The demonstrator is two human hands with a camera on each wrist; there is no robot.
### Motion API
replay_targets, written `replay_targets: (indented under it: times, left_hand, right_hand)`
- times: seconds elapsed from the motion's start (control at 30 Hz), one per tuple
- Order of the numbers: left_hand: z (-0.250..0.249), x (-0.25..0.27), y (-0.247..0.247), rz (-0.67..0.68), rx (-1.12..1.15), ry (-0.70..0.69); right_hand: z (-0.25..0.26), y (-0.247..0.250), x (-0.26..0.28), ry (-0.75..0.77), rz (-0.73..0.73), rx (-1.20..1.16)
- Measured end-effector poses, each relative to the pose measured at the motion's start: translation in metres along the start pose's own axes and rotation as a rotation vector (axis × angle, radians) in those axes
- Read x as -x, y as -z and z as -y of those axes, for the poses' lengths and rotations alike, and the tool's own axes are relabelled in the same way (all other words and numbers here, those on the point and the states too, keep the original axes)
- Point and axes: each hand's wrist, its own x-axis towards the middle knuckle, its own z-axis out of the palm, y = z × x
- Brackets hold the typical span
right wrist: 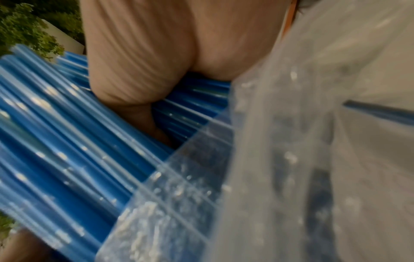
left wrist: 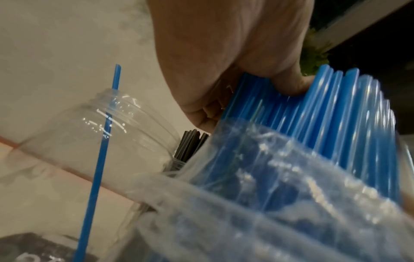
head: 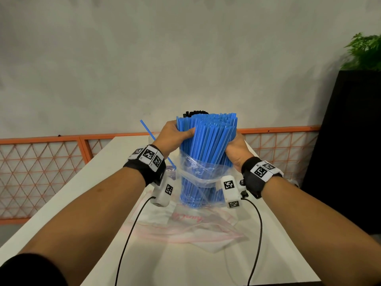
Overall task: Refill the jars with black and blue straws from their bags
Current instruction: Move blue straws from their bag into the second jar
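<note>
A thick bundle of blue straws [head: 208, 139] stands upright over the table, its lower half still inside a clear plastic bag [head: 198, 172]. My left hand [head: 173, 135] grips the bundle's upper left side and my right hand [head: 237, 149] grips its right side. The left wrist view shows the bundle of blue straws [left wrist: 336, 109], the bag [left wrist: 268, 195], and a clear jar [left wrist: 94, 134] holding a single blue straw [left wrist: 100, 141]. Black straws [left wrist: 190, 147] stand in a second jar behind. Up close in the right wrist view, the blue straws [right wrist: 67, 141] and the bag [right wrist: 291, 159] fill the frame.
An emptied clear bag [head: 185, 230] lies flat on the white table [head: 61, 213] in front of me. An orange mesh fence [head: 41, 162] runs behind the table. A black planter [head: 350, 141] with a green plant stands at the right.
</note>
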Motion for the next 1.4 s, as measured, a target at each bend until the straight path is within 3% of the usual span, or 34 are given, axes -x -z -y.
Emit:
replay_targets:
  times: [0.2,0.4,0.7,1.13,1.4]
  left_hand:
    - [-0.003,0.002,0.002,0.073,0.116,0.057]
    - [-0.011,-0.001,-0.002,0.001,0.128,0.087]
    - [-0.044,-0.003,-0.002,-0.095,0.075,-0.066]
    - [-0.118,0.010,0.008,-0.234,0.236,-0.255]
    - [-0.136,0.017,0.011,-0.316,0.243,-0.262]
  right_hand:
    - [0.002,0.000,0.000,-0.014,0.008,-0.011]
    - [0.002,0.001,0.001,0.001,0.013,-0.019]
    - [0.001,0.000,0.000,0.006,-0.013,-0.014]
    - [0.004,-0.004,0.001,0.027,-0.047,0.005]
    - [0.005,-0.004,0.002,0.035,-0.049,0.011]
